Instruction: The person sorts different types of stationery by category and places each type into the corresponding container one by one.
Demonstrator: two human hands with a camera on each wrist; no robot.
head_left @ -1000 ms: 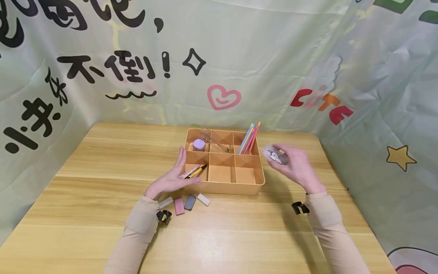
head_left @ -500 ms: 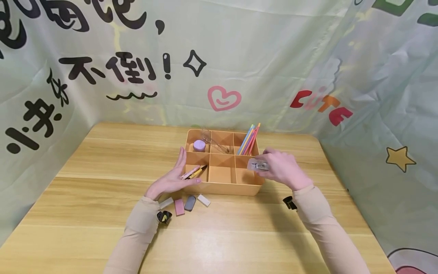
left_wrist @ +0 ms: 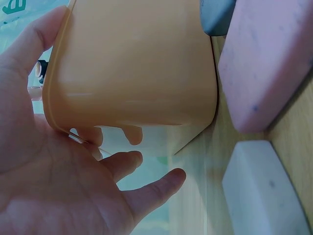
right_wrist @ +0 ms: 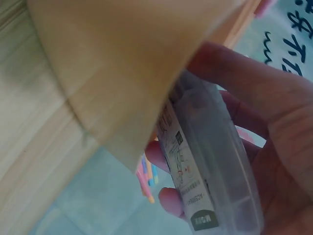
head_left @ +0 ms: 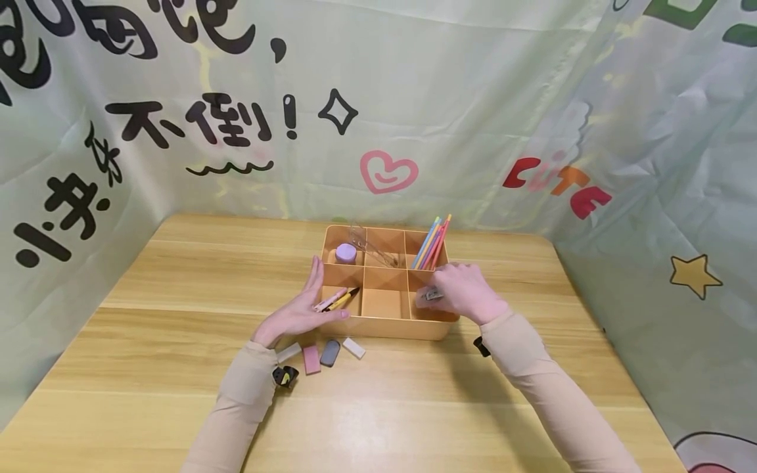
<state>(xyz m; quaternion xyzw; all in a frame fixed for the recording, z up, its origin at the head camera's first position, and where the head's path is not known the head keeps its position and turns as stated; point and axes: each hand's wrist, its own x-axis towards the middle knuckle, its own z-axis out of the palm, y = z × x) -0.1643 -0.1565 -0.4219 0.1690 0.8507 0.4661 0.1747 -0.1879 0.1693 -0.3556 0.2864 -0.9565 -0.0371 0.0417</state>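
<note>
An orange six-compartment organizer [head_left: 384, 328] stands on the table. My right hand [head_left: 467, 292] holds a small clear plastic box [right_wrist: 220, 152] with a printed label, inside or just over the front right compartment; its contents are hard to make out. My left hand [head_left: 296, 315] rests against the organizer's front left corner, fingers spread and mostly straight, thumb by the front rim. Beside it, the front left compartment holds a pink pen [head_left: 330, 299] and a yellow-and-black pen [head_left: 342, 299]. A pink eraser-like block [left_wrist: 266, 63] and a white block [left_wrist: 264, 191] lie close to the left wrist.
In the back compartments are a purple-lidded container [head_left: 345, 253], a clear looped item [head_left: 372, 246] and several coloured sticks [head_left: 432, 243]. A grey block [head_left: 330, 353] and another white block [head_left: 354, 348] lie before the organizer. Printed cloth [head_left: 461, 118] hangs behind the table.
My right hand has carried the clear plastic box leftward and down, from beside the organizer to its front right compartment. The left hand has stayed at the front left corner.
</note>
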